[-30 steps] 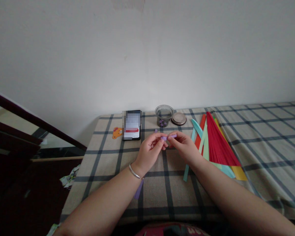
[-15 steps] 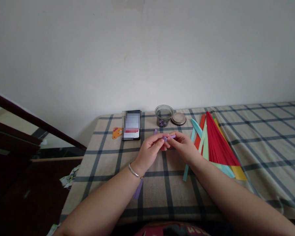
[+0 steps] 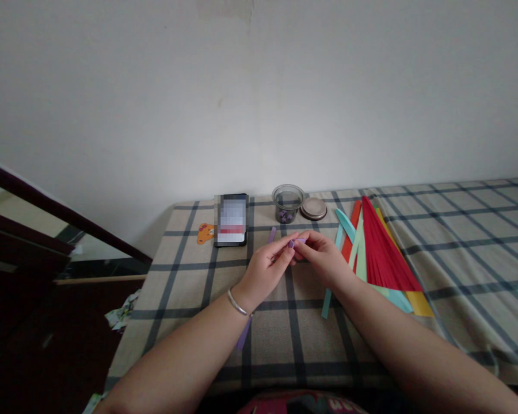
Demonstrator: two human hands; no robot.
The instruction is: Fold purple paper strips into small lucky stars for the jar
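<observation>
A small folded purple paper strip is pinched between my two hands above the checked tablecloth. My left hand, with a silver bangle at the wrist, holds it from the left, thumb and fingertips together. From the other side my right hand grips the same strip, and a short purple piece shows along its fingers. The fingertips partly hide the folds. Another purple strip lies just beyond my left hand, and one more purple piece shows under my left forearm.
Behind my hands stand a clear plastic cup with purple pieces inside and its round lid. A phone lies left, beside a bear cutout. Red paper strips fan out at right over other colours. A wall rises behind.
Both hands stay nearly in place. My fingers have shifted slightly on the purple strip, and it has turned a little. My left hand has moved slightly to the right.
</observation>
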